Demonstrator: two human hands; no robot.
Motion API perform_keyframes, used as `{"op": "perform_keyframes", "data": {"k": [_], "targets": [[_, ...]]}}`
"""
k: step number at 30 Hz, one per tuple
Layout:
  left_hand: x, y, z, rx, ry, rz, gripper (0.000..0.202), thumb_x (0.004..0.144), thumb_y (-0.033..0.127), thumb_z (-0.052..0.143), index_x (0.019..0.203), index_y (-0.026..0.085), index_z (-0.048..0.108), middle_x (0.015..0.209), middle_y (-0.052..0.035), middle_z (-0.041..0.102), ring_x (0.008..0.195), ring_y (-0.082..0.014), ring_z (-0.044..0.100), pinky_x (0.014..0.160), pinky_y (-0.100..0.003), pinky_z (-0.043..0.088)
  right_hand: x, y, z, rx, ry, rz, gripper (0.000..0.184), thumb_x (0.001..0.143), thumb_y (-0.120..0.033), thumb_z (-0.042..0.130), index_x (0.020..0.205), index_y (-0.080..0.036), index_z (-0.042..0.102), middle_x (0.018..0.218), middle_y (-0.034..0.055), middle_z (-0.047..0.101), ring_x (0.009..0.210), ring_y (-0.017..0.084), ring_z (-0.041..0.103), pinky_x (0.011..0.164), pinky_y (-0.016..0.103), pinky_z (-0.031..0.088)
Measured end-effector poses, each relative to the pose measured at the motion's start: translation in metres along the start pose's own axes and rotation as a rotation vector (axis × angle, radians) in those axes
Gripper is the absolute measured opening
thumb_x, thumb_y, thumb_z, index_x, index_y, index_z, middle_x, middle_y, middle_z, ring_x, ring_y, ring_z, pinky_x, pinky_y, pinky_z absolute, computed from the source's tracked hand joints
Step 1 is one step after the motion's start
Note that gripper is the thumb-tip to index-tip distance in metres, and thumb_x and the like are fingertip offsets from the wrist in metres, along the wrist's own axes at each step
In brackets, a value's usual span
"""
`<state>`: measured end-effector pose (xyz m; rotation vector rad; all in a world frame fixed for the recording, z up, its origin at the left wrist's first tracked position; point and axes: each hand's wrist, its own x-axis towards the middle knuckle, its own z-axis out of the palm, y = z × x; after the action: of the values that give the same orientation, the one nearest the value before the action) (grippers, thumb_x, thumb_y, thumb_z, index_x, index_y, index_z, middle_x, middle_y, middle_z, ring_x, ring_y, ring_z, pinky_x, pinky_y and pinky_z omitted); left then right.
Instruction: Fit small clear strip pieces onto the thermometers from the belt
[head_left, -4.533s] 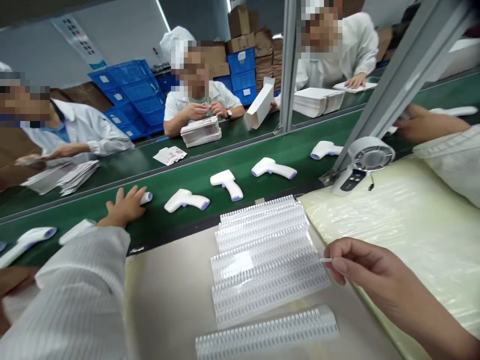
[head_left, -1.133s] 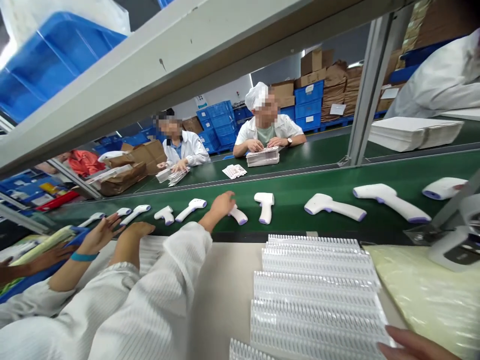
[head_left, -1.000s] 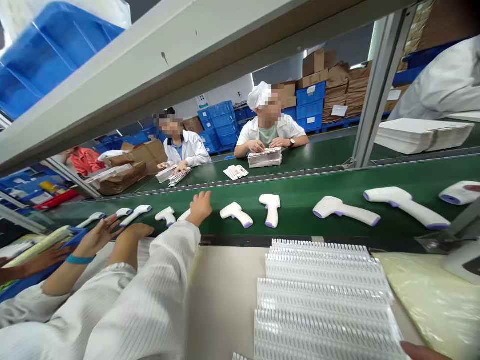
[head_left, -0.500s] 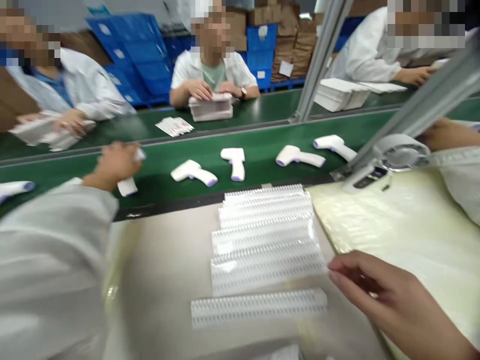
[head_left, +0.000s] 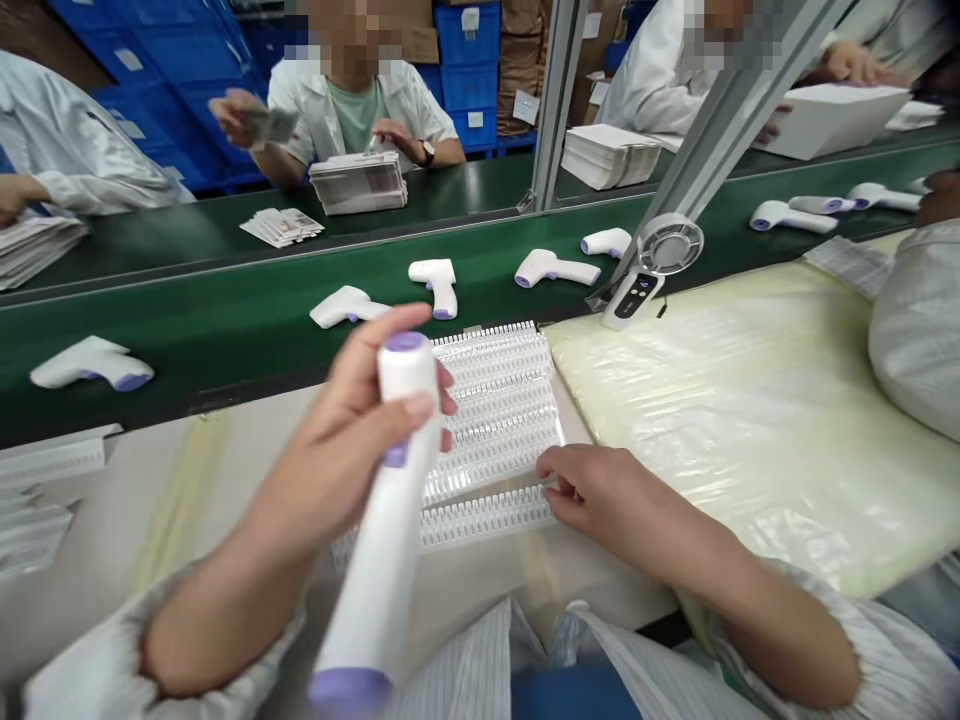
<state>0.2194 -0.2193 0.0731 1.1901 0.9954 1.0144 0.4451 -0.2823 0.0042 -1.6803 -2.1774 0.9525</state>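
Observation:
My left hand (head_left: 337,440) is wrapped around a white forehead thermometer (head_left: 390,540) with purple ends and a purple trigger. It is raised over the work surface, its handle pointing down toward me. My right hand (head_left: 600,490) has its thumb and fingertips pinched at the right end of a white strip (head_left: 480,518) with rows of small oblong marks. Just beyond that strip lie several similar overlapping strips (head_left: 495,400), partly hidden by my left hand. Further thermometers (head_left: 94,362) lie spread along the green belt (head_left: 225,310).
A small fan (head_left: 660,260) stands by a slanted metal post (head_left: 739,110). Yellowish plastic wrap (head_left: 720,390) covers the right side. More strips (head_left: 52,460) lie at left. Across the belt, people handle paper stacks (head_left: 360,182) and a white box (head_left: 832,118).
My left hand has come back from the belt with a thermometer, now in front of me. My right hand has moved to the near strip's end. The view has shifted.

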Motion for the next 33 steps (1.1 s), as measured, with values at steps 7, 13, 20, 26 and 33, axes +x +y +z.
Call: {"op": "perform_keyframes", "data": {"k": [7, 13, 20, 26, 33], "targets": [[0.005, -0.046, 0.017, -0.072, -0.164, -0.179, 0.049, 0.082, 0.035, 0.077, 0.124, 0.028, 0.052, 0.092, -0.0015, 0.056, 0.078, -0.0167, 0.06, 0.064, -0.028, 0.056, -0.002, -0.005, -0.002, -0.017, -0.027, 0.025, 0.021, 0.084, -0.005, 0.053, 0.07, -0.02, 0.054, 0.067, -0.0019, 0.059, 0.06, 0.014, 0.05, 0.058, 0.025, 0.033], [0.006, -0.054, 0.014, -0.076, -0.161, -0.182, 0.046, 0.084, 0.039, 0.076, 0.12, 0.029, 0.05, 0.108, -0.0032, 0.057, 0.088, -0.0182, 0.061, 0.065, -0.027, 0.054, 0.003, -0.007, 0.0, -0.024, -0.023, 0.011, 0.019, 0.087, -0.004, 0.052, 0.092, -0.019, 0.063, 0.075, 0.0001, 0.065, 0.064, 0.016, 0.057, 0.061, 0.025, 0.036], [0.008, -0.058, 0.018, -0.061, -0.179, -0.212, 0.047, 0.084, 0.039, 0.075, 0.121, 0.029, 0.048, 0.099, -0.0008, 0.055, 0.077, -0.0147, 0.055, 0.063, -0.026, 0.049, 0.002, -0.005, -0.004, 0.13, 0.012, 0.017, 0.023, 0.084, -0.003, 0.054, 0.068, -0.02, 0.059, 0.066, -0.0017, 0.062, 0.06, 0.014, 0.054, 0.058, 0.027, 0.035], [-0.005, -0.062, 0.03, -0.039, -0.191, -0.224, 0.047, 0.089, 0.041, 0.07, 0.126, 0.031, 0.043, 0.097, 0.0006, 0.052, 0.08, -0.0149, 0.053, 0.07, -0.027, 0.044, 0.005, -0.014, -0.004, 1.246, 0.34, 0.033, 0.016, 0.079, -0.037, 0.082, 0.079, -0.023, 0.076, 0.09, 0.0023, 0.075, 0.075, 0.016, 0.066, 0.072, 0.031, 0.054], [-0.021, -0.065, 0.045, -0.105, -0.211, -0.252, 0.05, 0.088, 0.031, 0.065, 0.129, 0.031, 0.037, 0.095, 0.0026, 0.052, 0.074, -0.0123, 0.051, 0.068, -0.027, 0.04, 0.019, -0.034, 0.019, 1.448, 0.482, 0.024, 0.014, 0.074, -0.029, 0.084, 0.067, -0.021, 0.074, 0.094, 0.0013, 0.066, 0.078, 0.015, 0.061, 0.064, 0.025, 0.05]]}}
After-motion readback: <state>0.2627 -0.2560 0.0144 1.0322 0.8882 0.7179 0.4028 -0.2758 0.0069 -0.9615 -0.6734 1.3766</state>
